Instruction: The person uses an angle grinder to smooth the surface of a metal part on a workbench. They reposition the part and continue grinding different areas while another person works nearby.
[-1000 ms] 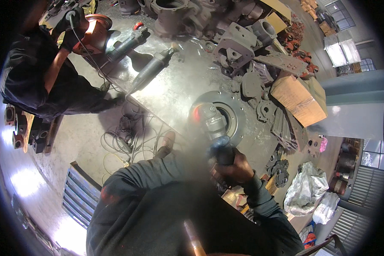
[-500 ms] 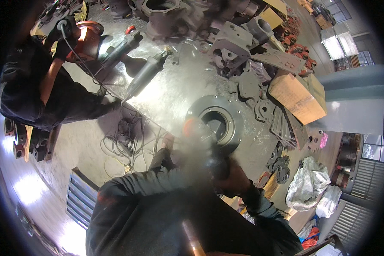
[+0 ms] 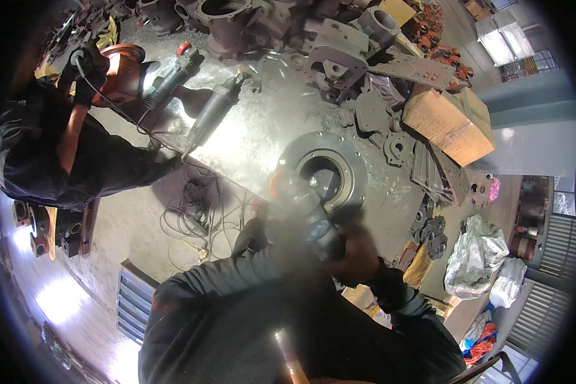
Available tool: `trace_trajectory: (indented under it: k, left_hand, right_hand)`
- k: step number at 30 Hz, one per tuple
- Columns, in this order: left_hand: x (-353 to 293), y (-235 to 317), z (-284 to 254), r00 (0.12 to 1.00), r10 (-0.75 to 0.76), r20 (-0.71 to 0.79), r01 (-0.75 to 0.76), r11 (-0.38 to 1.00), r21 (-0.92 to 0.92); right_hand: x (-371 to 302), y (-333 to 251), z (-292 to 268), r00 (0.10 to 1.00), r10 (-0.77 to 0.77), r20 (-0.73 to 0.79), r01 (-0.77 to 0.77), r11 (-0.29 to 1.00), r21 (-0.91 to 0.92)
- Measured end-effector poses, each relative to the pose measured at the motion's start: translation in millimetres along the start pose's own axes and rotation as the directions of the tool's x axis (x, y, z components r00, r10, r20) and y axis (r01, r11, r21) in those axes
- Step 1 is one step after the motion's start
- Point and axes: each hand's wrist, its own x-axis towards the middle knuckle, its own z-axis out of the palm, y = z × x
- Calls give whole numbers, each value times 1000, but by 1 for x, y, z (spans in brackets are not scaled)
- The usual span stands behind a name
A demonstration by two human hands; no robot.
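Observation:
In front of me a round flanged metal part (image 3: pixel 353 168) lies on the metal-topped bench, its bore facing up. A dark hand-held power tool (image 3: pixel 326 240), perhaps a grinder, slants across the near edge of this part. A blurred smear hides much of the tool, and an orange patch shows at its left. My right hand (image 3: pixel 358 256) is closed around the tool's near end, its outline softened by motion. From the lower left my left sleeve (image 3: pixel 217 276) reaches toward the tool, but the smear covers my left hand and its fingers.
Two straight power tools (image 3: pixel 214 114) lie on the bench at left. Beyond them, a co-worker's gloved hand (image 3: pixel 91 64) is beside an orange casting (image 3: pixel 120 80). Grey castings (image 3: pixel 339 54) crowd the far side; a cardboard box (image 3: pixel 441 121) stands right. Cables (image 3: pixel 195 205) coil on the floor.
The whole view has shifted slightly. A bright spot now shows inside the bore, and my right hand is more blurred. It stays on the tool over the flanged part.

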Motion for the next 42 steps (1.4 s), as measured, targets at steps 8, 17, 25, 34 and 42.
trace_trajectory:
  k: [8,17,25,34,42]
  left_hand:
    - [-7,38,40,978,139,158,-66,915,-399]
    - [-76,-6,65,999,-53,6,53,997,47]
    - [-83,-24,85,981,-25,190,91,934,-347]
    - [-76,-79,59,997,-3,-80,-72,414,-907]
    - [-53,-76,37,990,-83,111,134,769,-625]
  right_hand:
    - [-38,54,34,938,-336,87,347,914,-212]
    - [-111,38,34,925,-372,83,379,920,-98]
    - [-121,-16,-13,921,235,311,-362,812,457]
    - [-81,-39,-8,805,324,498,-591,525,613]
    - [-81,-34,17,989,-122,84,104,975,197]
